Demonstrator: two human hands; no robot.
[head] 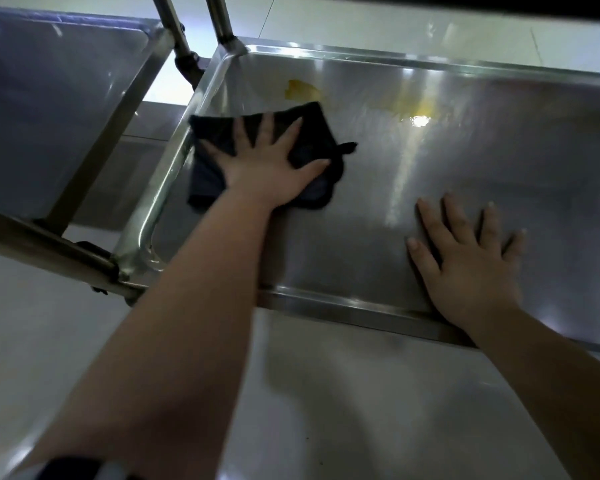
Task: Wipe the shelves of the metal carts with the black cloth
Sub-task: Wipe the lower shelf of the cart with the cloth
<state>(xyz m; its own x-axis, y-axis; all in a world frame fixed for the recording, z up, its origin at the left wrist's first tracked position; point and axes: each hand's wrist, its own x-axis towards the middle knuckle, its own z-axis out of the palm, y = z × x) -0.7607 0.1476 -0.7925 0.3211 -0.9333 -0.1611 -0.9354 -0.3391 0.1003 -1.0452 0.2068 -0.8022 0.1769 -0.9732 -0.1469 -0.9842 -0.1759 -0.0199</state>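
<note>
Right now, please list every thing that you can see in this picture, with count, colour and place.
black cloth: 1, black, left end of right shelf
cart shelves: 2, silver, one left, one centre-right
yellow stains: 2, yellow, far side of right shelf
posts: 2, silver, top, between shelves
floor: 1, pale, around carts
left hand: 1, pressing flat on cloth
right hand: 1, flat on bare shelf

Site: likely a commercial kitchen or food-service back room. Evidence: 2 stainless rimmed-shelf trolleys, right cart (pixel 499 174) and left cart (pixel 49 116); tubular posts (pixel 219 19); glossy pale tiled floor (pixel 326 410); yellow smear (pixel 302 90).
</note>
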